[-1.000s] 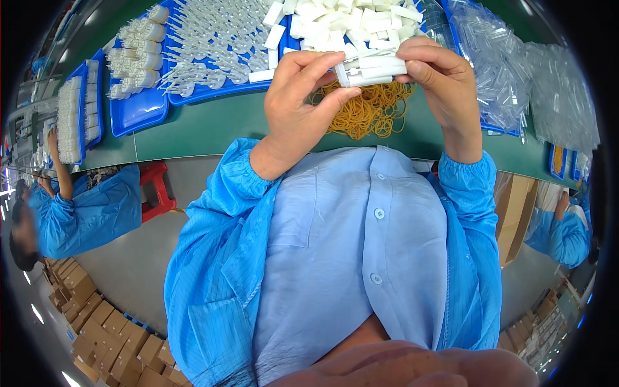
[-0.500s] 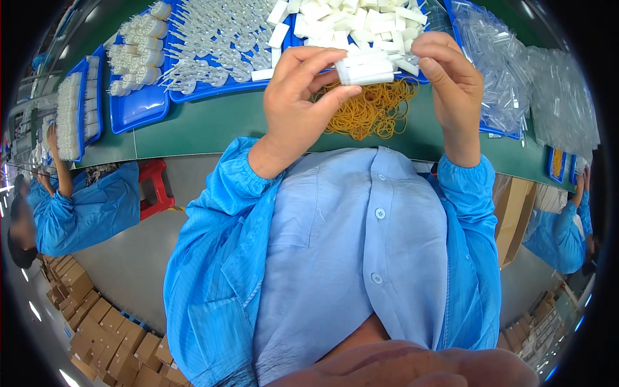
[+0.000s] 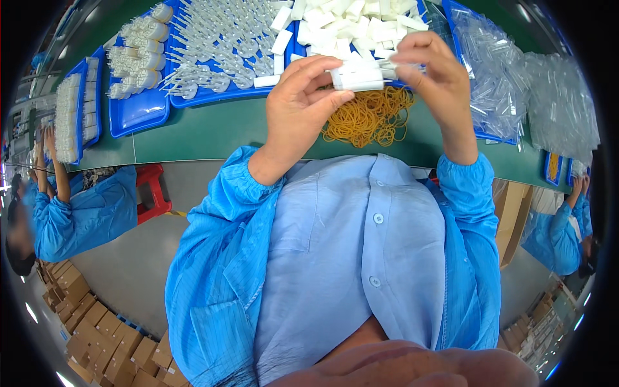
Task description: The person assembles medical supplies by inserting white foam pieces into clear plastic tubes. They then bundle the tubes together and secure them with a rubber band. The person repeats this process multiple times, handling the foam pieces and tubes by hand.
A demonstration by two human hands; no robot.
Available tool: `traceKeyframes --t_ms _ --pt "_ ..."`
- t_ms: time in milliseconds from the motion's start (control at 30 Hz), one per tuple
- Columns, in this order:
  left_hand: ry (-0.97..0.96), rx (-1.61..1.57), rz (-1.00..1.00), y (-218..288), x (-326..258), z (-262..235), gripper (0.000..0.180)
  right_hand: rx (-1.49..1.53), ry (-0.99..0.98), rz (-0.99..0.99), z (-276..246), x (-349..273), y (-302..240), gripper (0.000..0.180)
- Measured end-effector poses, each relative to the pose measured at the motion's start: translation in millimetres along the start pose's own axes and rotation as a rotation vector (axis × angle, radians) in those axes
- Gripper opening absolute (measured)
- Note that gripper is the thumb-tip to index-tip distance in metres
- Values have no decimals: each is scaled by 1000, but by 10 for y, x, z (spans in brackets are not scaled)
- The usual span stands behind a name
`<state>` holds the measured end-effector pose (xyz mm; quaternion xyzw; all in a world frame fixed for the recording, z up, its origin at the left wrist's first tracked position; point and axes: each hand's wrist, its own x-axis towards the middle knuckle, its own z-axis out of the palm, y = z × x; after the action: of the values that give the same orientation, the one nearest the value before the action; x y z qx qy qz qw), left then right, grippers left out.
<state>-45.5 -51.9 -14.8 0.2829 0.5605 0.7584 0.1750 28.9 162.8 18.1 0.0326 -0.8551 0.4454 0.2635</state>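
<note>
My left hand (image 3: 300, 100) grips a small white bundle (image 3: 358, 77) between thumb and fingers. The bundle has a clear end and looks like white pieces side by side; its exact kind is hard to tell. At its far right end, my right hand (image 3: 438, 74) has its fingers curled, thumb and forefinger close together and slightly blurred. Something thin and pale lies at those fingertips, too small to make out. Below the bundle is a pile of yellow-brown rubber bands (image 3: 369, 119) on the green table. Behind it, white foam-like blocks (image 3: 351, 26) fill a blue tray.
Blue trays hold clear pipette-like pieces with thin stems (image 3: 222, 42) and white round-based pieces (image 3: 138, 55). Clear plastic sleeves (image 3: 487, 71) and bags (image 3: 561, 103) lie at right. Co-workers in blue sit at both sides. A red stool (image 3: 153, 193) stands at left.
Both hands have shifted slightly left with the bundle, and it sits a little lower. My right hand's fingers have come down and in to the bundle's right end.
</note>
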Motion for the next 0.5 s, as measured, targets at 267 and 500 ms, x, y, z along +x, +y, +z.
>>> traceKeyframes --t_ms 267,500 --pt "91 -101 -25 -111 37 -249 36 -650 -88 -401 198 758 137 19" --pt "149 -104 -39 -80 47 -344 41 -874 -231 -463 390 941 238 23"
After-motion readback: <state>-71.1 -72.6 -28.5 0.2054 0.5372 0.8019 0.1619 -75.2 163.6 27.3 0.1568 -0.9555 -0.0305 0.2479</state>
